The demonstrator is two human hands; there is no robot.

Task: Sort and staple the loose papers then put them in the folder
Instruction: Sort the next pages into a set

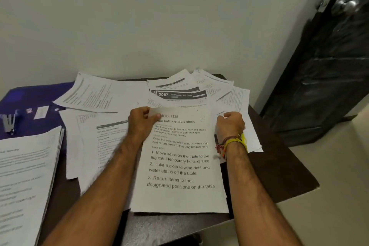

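Both hands held a white printed sheet headed "balcony table clean" [180, 158] by its top corners, the left hand [142, 124] pinching one corner, the right hand [230, 125] curled at the other. Loose white printed papers [103, 94] littered the dark brown worktop [279, 175]. A grey metal stapler [9, 123] lay on a purple plastic folder [26, 98], beside a neat paper stack [26, 175].

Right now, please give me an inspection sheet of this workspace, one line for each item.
Surface: dark brown table, mostly covered.
Job's things: printed sheet held by its top corners; stapler on purple folder; paper stack at left.
Clutter: loose papers scattered and overlapping.
Hands: left hand and right hand both grip the sheet.
Cables: nothing seen.
Surroundings: pale wall; dark door at right.
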